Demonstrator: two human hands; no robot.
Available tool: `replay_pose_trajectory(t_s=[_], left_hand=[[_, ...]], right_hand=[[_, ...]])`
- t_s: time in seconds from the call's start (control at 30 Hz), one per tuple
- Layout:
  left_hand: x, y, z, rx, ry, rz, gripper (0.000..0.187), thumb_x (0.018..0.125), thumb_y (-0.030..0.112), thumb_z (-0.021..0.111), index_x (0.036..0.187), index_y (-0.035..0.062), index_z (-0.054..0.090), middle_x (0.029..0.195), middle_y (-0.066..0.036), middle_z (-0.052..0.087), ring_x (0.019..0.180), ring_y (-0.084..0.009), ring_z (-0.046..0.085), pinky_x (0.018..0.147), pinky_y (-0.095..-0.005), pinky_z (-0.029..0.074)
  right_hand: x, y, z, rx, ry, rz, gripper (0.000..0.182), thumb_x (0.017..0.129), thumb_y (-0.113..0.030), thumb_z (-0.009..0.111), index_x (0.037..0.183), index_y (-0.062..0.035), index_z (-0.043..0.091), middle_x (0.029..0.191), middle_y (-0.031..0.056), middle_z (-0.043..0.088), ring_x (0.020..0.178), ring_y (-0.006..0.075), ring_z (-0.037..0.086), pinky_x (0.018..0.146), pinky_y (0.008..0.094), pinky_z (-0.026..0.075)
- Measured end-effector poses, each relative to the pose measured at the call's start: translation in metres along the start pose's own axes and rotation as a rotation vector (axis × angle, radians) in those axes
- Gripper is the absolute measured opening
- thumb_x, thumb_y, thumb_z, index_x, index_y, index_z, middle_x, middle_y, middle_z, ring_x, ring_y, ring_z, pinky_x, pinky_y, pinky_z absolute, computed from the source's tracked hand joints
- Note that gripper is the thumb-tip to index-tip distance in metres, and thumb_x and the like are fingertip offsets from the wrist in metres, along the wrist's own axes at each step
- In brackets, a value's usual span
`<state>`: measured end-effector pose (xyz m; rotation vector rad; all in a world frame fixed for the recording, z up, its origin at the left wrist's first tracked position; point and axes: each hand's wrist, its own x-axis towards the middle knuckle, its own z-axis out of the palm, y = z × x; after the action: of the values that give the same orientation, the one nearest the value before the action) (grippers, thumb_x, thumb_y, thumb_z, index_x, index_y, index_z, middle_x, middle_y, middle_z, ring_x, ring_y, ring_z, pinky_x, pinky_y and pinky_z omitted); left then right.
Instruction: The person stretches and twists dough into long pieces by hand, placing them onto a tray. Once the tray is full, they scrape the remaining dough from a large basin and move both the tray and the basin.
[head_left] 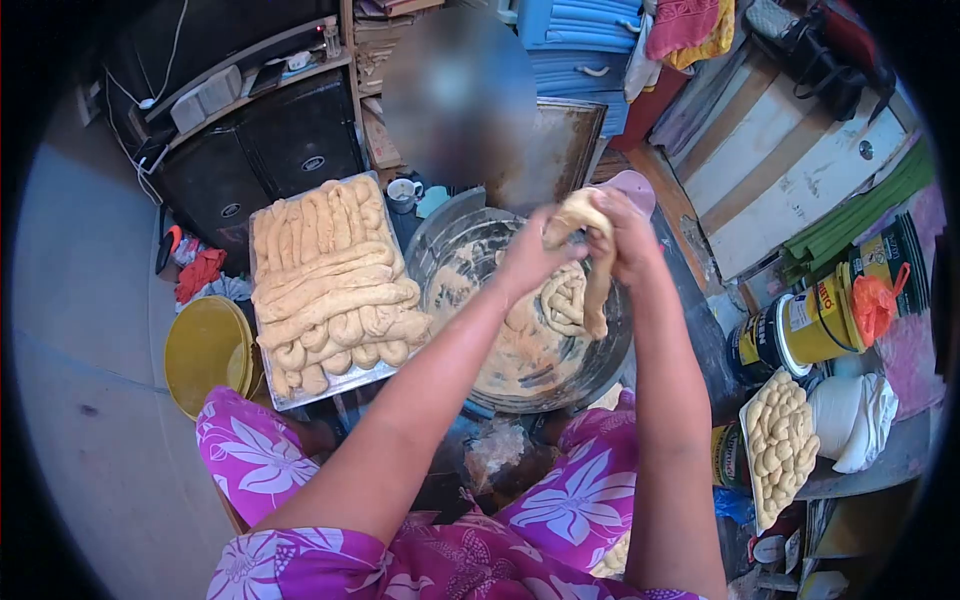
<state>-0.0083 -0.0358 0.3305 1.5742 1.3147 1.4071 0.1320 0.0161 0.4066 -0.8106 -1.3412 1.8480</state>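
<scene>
My left hand [535, 252] and my right hand [622, 232] hold a thick dough strand [578, 212] between them, above a wide round metal basin [480, 392]. One end of the strand hangs below my right hand over the basin's right side. The fingers of both hands are closed round the dough. Inside the basin, coiled dough [562, 298] lies under my hands, with flour or crumbs [500, 350] spread over the bottom. Left of the basin, long dough strands [335, 270] are piled on a rectangular metal tray [330, 392].
A yellow bucket [205, 345] stands beyond the tray's left edge. A mug [403, 194] is behind the basin. At the right are paint buckets [815, 315], a tray of small dough pieces [780, 440] and a white sack [850, 415]. A blurred shape stands behind the basin.
</scene>
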Motion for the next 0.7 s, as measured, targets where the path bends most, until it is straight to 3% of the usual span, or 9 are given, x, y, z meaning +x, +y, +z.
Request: replay_pose_trajectory(t_s=[0.17,0.27,0.37,0.47,0.53,0.57,0.6,0.67,0.7], left_hand=[[-0.117,-0.091,0.044,0.155,-0.378,-0.489,0.037,0.074,0.022,0.067,0.104,0.0021,0.057,0.089,-0.016,0.063,0.082,-0.0262,0.060,0.076,-0.0342,0.045],[-0.196,-0.130,0.049,0.092,-0.379,-0.523,0.036,0.074,0.022,0.068,0.101,0.0003,0.058,0.083,-0.012,0.063,0.072,-0.0200,0.059,0.070,-0.0321,0.046],[-0.216,-0.139,0.046,-0.301,-0.389,-0.751,0.039,0.073,0.022,0.069,0.101,-0.0015,0.056,0.074,-0.010,0.059,0.065,-0.0152,0.056,0.060,-0.0296,0.046],[-0.173,-0.095,0.022,-0.243,-0.436,-0.781,0.057,0.072,0.012,0.067,0.120,-0.0020,0.040,0.078,-0.007,0.053,0.060,-0.0132,0.052,0.053,-0.0258,0.045],[-0.145,-0.053,0.010,-0.366,-0.487,-0.718,0.075,0.069,0.002,0.062,0.133,0.0001,0.023,0.087,-0.008,0.050,0.059,-0.0147,0.051,0.053,-0.0241,0.045],[-0.134,-0.035,0.005,-0.495,-0.513,-0.657,0.083,0.067,-0.001,0.060,0.137,0.0013,0.015,0.093,-0.011,0.049,0.061,-0.0150,0.052,0.052,-0.0242,0.045],[-0.123,-0.015,0.000,-0.387,-0.522,-0.559,0.087,0.066,-0.002,0.060,0.139,0.0028,0.013,0.096,-0.012,0.048,0.065,-0.0154,0.053,0.052,-0.0240,0.045],[-0.104,0.019,-0.008,-0.273,-0.513,-0.465,0.091,0.064,-0.004,0.059,0.140,0.0042,0.010,0.099,-0.013,0.047,0.068,-0.0158,0.054,0.052,-0.0239,0.046],[-0.097,0.033,-0.010,-0.349,-0.429,-0.486,0.090,0.065,-0.004,0.059,0.140,0.0053,0.011,0.100,-0.013,0.047,0.069,-0.0157,0.055,0.053,-0.0241,0.046]], right_hand=[[-0.052,-0.009,-0.027,0.423,0.001,-0.253,0.024,0.086,-0.025,0.056,0.092,-0.0027,0.052,0.059,0.0019,0.050,0.041,0.0068,0.041,0.037,0.0200,0.034],[-0.047,-0.001,-0.044,0.560,0.066,-0.447,0.025,0.087,-0.027,0.054,0.091,-0.0029,0.052,0.059,0.0025,0.051,0.040,0.0072,0.039,0.040,0.0197,0.035],[-0.039,0.016,-0.049,0.482,0.148,-0.291,0.022,0.087,-0.026,0.054,0.091,-0.0042,0.052,0.064,0.0034,0.053,0.041,0.0076,0.040,0.040,0.0205,0.035],[-0.030,0.035,-0.056,-0.093,0.038,0.014,0.018,0.085,-0.022,0.055,0.094,-0.0063,0.054,0.073,0.0055,0.056,0.053,0.0101,0.051,0.049,0.0254,0.043],[-0.021,0.063,-0.059,-0.741,-0.119,-0.043,0.026,0.079,-0.020,0.059,0.099,-0.0042,0.055,0.084,0.0069,0.058,0.072,0.0181,0.057,0.069,0.0299,0.047],[-0.020,0.065,-0.060,-1.114,-0.263,0.113,0.041,0.074,-0.020,0.064,0.110,-0.0026,0.054,0.098,0.0091,0.059,0.097,0.0225,0.055,0.087,0.0306,0.042],[-0.016,0.074,-0.059,-1.428,-0.447,0.219,0.055,0.071,-0.019,0.066,0.121,-0.0034,0.049,0.111,0.0124,0.057,0.104,0.0217,0.053,0.090,0.0300,0.040],[-0.030,0.085,-0.043,-1.213,-0.522,-0.213,0.061,0.066,-0.017,0.067,0.122,-0.0011,0.048,0.108,0.0164,0.059,0.096,0.0241,0.057,0.087,0.0304,0.042],[-0.036,0.089,-0.029,-1.210,-0.536,-0.221,0.061,0.066,-0.017,0.067,0.122,-0.0011,0.048,0.108,0.0164,0.059,0.096,0.0241,0.057,0.087,0.0304,0.042]])
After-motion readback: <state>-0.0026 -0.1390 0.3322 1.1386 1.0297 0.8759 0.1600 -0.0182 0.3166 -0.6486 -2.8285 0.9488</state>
